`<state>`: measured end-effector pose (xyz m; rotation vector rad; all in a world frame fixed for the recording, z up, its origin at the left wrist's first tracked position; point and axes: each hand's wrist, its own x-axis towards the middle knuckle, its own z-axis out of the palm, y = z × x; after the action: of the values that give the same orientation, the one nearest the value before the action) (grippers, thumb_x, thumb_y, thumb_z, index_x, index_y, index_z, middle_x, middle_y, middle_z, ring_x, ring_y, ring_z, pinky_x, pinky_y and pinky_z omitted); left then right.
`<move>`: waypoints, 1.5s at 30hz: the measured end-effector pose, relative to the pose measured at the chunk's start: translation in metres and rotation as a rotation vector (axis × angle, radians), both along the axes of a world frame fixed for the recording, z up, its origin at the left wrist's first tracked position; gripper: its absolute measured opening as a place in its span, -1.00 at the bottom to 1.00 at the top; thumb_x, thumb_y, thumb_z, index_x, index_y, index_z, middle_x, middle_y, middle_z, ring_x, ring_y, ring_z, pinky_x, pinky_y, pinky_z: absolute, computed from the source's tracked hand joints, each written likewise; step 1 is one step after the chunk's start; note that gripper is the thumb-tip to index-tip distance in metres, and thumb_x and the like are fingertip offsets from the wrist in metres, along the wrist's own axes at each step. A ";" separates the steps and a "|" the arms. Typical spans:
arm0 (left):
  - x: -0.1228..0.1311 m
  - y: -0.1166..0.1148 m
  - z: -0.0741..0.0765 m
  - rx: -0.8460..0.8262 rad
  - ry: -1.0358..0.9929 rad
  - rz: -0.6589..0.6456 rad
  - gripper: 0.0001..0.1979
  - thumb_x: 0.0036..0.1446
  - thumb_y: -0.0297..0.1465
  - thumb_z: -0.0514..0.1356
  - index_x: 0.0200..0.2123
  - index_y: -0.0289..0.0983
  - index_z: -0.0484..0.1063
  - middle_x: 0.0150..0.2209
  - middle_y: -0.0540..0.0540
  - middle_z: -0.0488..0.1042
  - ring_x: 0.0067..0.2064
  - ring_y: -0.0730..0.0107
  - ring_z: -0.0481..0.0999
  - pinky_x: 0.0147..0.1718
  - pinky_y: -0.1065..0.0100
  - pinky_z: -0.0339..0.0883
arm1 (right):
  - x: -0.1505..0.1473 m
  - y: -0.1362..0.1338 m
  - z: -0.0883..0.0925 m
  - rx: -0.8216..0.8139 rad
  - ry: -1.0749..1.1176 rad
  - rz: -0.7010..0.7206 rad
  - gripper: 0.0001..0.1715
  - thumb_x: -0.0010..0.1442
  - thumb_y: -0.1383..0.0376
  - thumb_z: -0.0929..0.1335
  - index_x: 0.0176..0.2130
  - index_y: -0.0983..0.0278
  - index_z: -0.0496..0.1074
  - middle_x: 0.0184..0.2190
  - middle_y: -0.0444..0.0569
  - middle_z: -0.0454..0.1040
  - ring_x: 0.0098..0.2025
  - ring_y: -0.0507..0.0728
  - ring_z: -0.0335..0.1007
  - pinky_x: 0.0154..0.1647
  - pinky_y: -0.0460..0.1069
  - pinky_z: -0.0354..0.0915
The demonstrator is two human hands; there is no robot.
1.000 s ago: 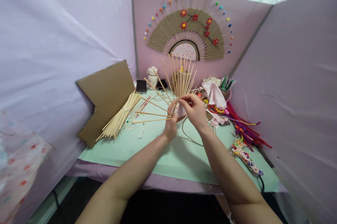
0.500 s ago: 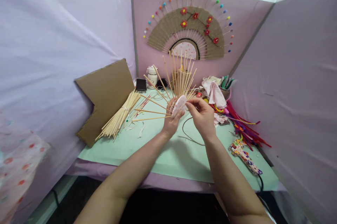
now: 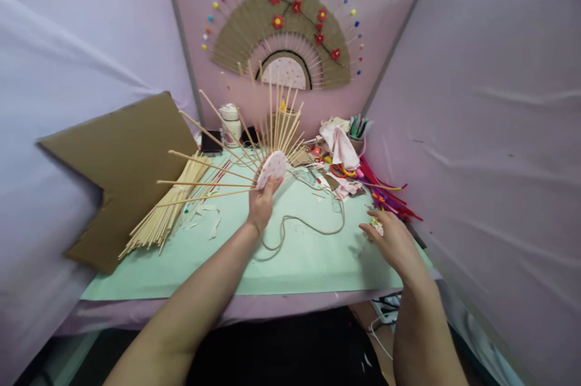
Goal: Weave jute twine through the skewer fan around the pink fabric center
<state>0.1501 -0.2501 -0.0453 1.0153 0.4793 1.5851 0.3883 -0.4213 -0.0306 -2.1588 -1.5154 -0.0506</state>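
My left hand (image 3: 263, 201) is closed on the lower part of a fan frame made of thin wooden sticks (image 3: 211, 162) that spread out from a round, pink-spotted piece of fabric (image 3: 272, 169). Its thumb presses on the fabric face. Over the right side of the table, my right hand (image 3: 393, 241) curls around a patterned hot glue gun (image 3: 376, 225). Only a small patch of the gun shows between thumb and fingers; its handle is hidden by the hand. A length of cord (image 3: 313, 230) lies in loops between the two hands.
A bundle of sticks (image 3: 167, 207) and a cut cardboard sheet (image 3: 122, 186) stand at left. Behind are a white jar (image 3: 230, 124) and cloth scraps (image 3: 340, 147). Pipe cleaners (image 3: 385, 183) lie at right. A decorated fan (image 3: 281, 35) hangs on the back wall.
My right hand has left the round fabric and moved right and down to the glue gun. The left hand still holds the stick frame. The view has swung right.
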 end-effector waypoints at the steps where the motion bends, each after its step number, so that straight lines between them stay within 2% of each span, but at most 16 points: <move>1: 0.000 0.001 -0.001 -0.003 -0.005 0.010 -0.56 0.07 -0.17 0.31 0.01 -0.18 0.45 0.09 -0.14 0.48 0.18 0.09 0.42 0.10 0.10 0.41 | 0.015 -0.006 -0.007 -0.071 -0.058 -0.093 -0.52 0.15 0.07 0.33 -0.06 0.35 0.45 -0.10 0.26 0.49 0.00 0.37 0.40 0.04 0.21 0.26; 4: 0.001 0.002 -0.002 -0.005 -0.016 0.031 -0.49 0.05 -0.15 0.32 0.07 -0.14 0.41 0.11 -0.14 0.46 0.21 0.05 0.38 0.07 0.09 0.44 | 0.044 -0.020 -0.025 -0.268 -0.132 -0.224 -0.38 0.09 0.03 0.37 0.02 0.37 0.42 -0.11 0.29 0.49 -0.03 0.40 0.42 -0.05 0.18 0.29; 8: -0.001 0.000 -0.001 -0.025 0.001 0.040 -0.42 0.05 -0.10 0.30 0.12 -0.12 0.35 0.14 -0.15 0.43 0.20 0.02 0.39 0.02 0.02 0.48 | 0.059 -0.022 -0.044 -0.391 -0.099 -0.269 -0.29 0.03 0.00 0.38 0.07 0.35 0.41 -0.18 0.25 0.51 -0.13 0.37 0.48 -0.15 0.13 0.33; 12: -0.003 0.002 -0.002 -0.041 0.001 0.042 -0.41 0.05 -0.08 0.29 0.13 -0.13 0.35 0.12 -0.15 0.44 0.20 0.03 0.39 0.03 0.03 0.48 | 0.068 -0.018 -0.056 -0.401 0.000 -0.243 -0.32 0.01 0.04 0.33 0.03 0.38 0.42 -0.26 0.20 0.53 -0.19 0.34 0.50 -0.19 0.12 0.35; 15: -0.003 0.004 -0.003 -0.055 -0.020 0.038 -0.41 0.04 -0.09 0.30 0.12 -0.15 0.35 0.10 -0.15 0.46 0.20 0.03 0.39 0.05 0.02 0.47 | 0.065 -0.019 -0.047 -0.285 0.081 -0.164 -0.39 -0.01 0.02 0.30 -0.06 0.33 0.45 -0.26 0.19 0.53 -0.19 0.36 0.48 -0.19 0.15 0.36; 18: -0.003 0.003 -0.002 -0.069 -0.029 0.028 -0.44 0.04 -0.10 0.31 0.08 -0.19 0.39 0.07 -0.17 0.49 0.18 0.03 0.40 0.05 0.00 0.46 | 0.043 -0.021 -0.024 -0.059 0.274 -0.022 -0.48 0.00 -0.02 0.30 -0.12 0.21 0.45 -0.22 0.12 0.54 -0.22 0.29 0.47 -0.24 0.11 0.39; 21: -0.001 -0.001 0.000 -0.069 -0.028 0.010 -0.45 0.04 -0.11 0.31 0.07 -0.20 0.39 0.05 -0.17 0.49 0.18 0.02 0.41 0.05 -0.02 0.46 | 0.007 -0.019 -0.008 0.099 0.544 0.140 -0.57 0.09 -0.06 0.31 -0.19 0.17 0.44 -0.37 0.03 0.50 -0.41 0.17 0.41 -0.40 0.04 0.37; 23: 0.000 -0.005 0.001 -0.066 -0.017 -0.002 -0.43 0.03 -0.11 0.31 0.08 -0.19 0.38 0.05 -0.16 0.49 0.17 0.02 0.42 0.06 -0.03 0.45 | -0.021 -0.012 -0.005 0.154 0.720 0.213 -0.57 0.13 -0.08 0.30 -0.27 0.20 0.43 -0.48 -0.03 0.43 -0.52 0.12 0.31 -0.54 0.01 0.30; 26: 0.002 -0.010 0.001 -0.049 0.017 -0.028 -0.41 0.04 -0.10 0.31 0.12 -0.17 0.36 0.10 -0.15 0.47 0.14 0.02 0.44 0.05 -0.02 0.45 | -0.061 0.004 -0.008 0.195 0.856 0.300 -0.56 0.14 -0.08 0.32 -0.29 0.23 0.42 -0.51 -0.07 0.39 -0.57 0.07 0.22 -0.61 -0.01 0.23; 28: 0.003 -0.013 0.000 -0.021 0.045 -0.047 -0.40 0.05 -0.11 0.30 0.15 -0.14 0.33 0.14 -0.13 0.44 0.14 0.03 0.45 0.05 0.00 0.46 | -0.086 0.013 -0.007 0.201 0.842 0.388 -0.59 0.13 -0.05 0.35 -0.28 0.23 0.43 -0.50 -0.08 0.39 -0.54 0.07 0.23 -0.58 -0.02 0.24; 31: 0.004 -0.017 -0.001 0.008 0.074 -0.074 -0.41 0.08 -0.15 0.29 0.17 -0.11 0.32 0.17 -0.11 0.41 0.17 0.07 0.42 0.08 0.05 0.42 | -0.118 0.022 0.002 0.231 0.733 0.529 -0.67 0.15 0.02 0.37 -0.27 0.22 0.44 -0.45 -0.08 0.41 -0.43 0.09 0.31 -0.42 -0.02 0.32; 35: 0.005 -0.022 0.000 0.019 0.091 -0.132 -0.47 0.10 -0.21 0.28 0.15 -0.12 0.36 0.20 -0.11 0.38 0.23 0.10 0.34 0.13 0.08 0.35 | -0.144 0.027 0.011 0.309 0.623 0.659 -0.68 0.23 0.09 0.32 -0.11 0.24 0.42 -0.29 -0.05 0.46 -0.28 0.10 0.38 -0.20 -0.03 0.34; 38: 0.005 -0.024 0.003 0.006 0.089 -0.150 -0.48 0.08 -0.23 0.28 0.13 -0.13 0.38 0.19 -0.13 0.38 0.24 0.10 0.32 0.13 0.08 0.33 | -0.148 0.029 0.006 0.320 0.563 0.663 -0.70 0.28 0.11 0.28 -0.13 0.26 0.42 -0.29 -0.03 0.45 -0.26 0.10 0.37 -0.19 -0.04 0.32; 45: 0.004 -0.025 0.004 0.029 0.084 -0.174 -0.46 0.06 -0.26 0.29 0.13 -0.15 0.37 0.21 -0.14 0.37 0.27 0.04 0.28 0.13 0.08 0.32 | -0.143 0.031 -0.007 0.324 0.512 0.591 -0.70 0.30 0.10 0.25 -0.31 0.25 0.38 -0.42 -0.11 0.34 -0.40 0.05 0.27 -0.34 -0.06 0.27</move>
<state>0.1538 -0.2750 -0.0411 1.1184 0.4151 1.4025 0.2457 -0.3903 -0.0379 -1.2809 -1.6232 0.3978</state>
